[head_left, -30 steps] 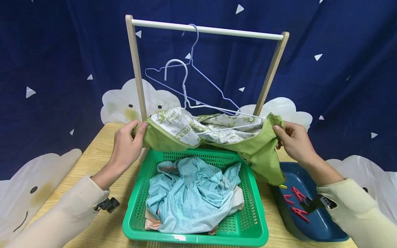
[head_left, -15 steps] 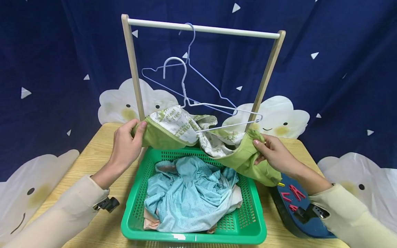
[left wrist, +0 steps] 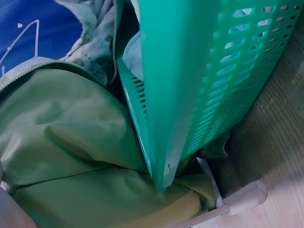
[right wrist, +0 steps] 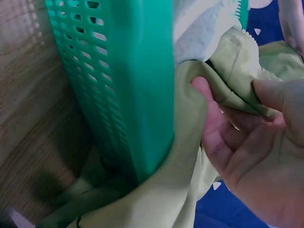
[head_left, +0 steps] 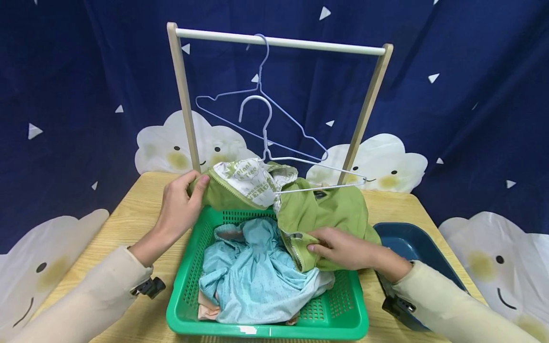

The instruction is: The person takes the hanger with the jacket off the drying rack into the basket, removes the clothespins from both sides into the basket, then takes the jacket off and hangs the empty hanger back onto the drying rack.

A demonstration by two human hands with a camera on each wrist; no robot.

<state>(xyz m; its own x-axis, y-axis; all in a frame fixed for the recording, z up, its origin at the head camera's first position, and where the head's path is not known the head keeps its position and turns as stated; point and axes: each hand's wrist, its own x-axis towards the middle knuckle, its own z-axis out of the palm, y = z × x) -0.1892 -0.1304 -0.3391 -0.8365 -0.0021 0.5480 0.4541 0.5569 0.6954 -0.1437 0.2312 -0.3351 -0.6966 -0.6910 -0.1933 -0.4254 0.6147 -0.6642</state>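
Both my hands are gripping the jacket (head_left: 321,209), left hand (head_left: 180,209) up top, right hand (head_left: 339,250) over the basket (head_left: 274,328). Lining reads "Plant a tree".

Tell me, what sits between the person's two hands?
In the head view, the green zip-up jacket with printed white lining, draped on a white wire hanger over the green plastic basket.

Green zip-up jacket with white printed lining (head_left: 317,209) sat half-threaded on a white wire hanger (head_left: 300,164), bunched and crumpled, draped over the far rim and right side of the basket.
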